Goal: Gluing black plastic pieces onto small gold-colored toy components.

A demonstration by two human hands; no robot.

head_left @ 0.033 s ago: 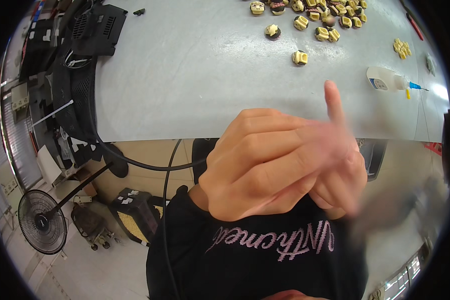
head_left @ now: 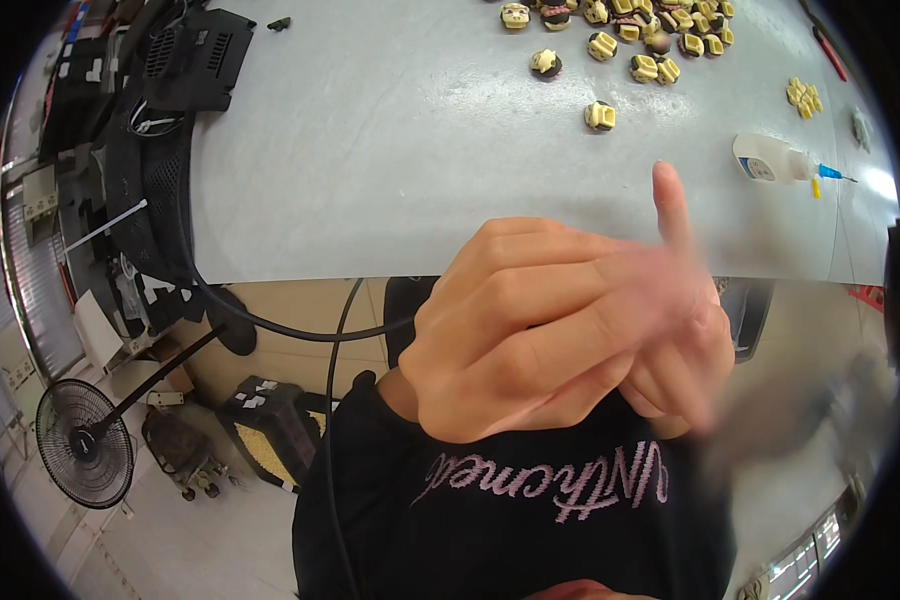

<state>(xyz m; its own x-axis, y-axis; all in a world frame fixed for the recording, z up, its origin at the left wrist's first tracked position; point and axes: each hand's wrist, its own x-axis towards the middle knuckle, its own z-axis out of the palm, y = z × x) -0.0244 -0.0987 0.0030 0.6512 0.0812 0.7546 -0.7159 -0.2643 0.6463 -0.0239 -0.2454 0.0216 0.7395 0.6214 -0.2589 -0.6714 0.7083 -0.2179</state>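
Both my hands are raised together in front of my chest, near the front edge of the grey table (head_left: 300,200). My left hand (head_left: 530,330) is closed, its fingers curled toward my right hand. Partly behind it, my right hand (head_left: 685,350) is also closed except for one finger pointing up; its fingers are blurred. Whatever lies between the fingertips is hidden. Beyond them on the table sits a small cream-and-dark-brown figure piece (head_left: 600,116). To the right lies a clear squeeze bottle (head_left: 770,160) with a blue needle tip.
Several similar figure pieces (head_left: 645,68) cluster at the far side. Small yellow parts (head_left: 804,97) lie at the right, near a red-handled tool (head_left: 830,52). A black plastic device (head_left: 198,60) stands far left. A black cable (head_left: 310,335) runs toward me. Left on the floor is a fan (head_left: 85,443).
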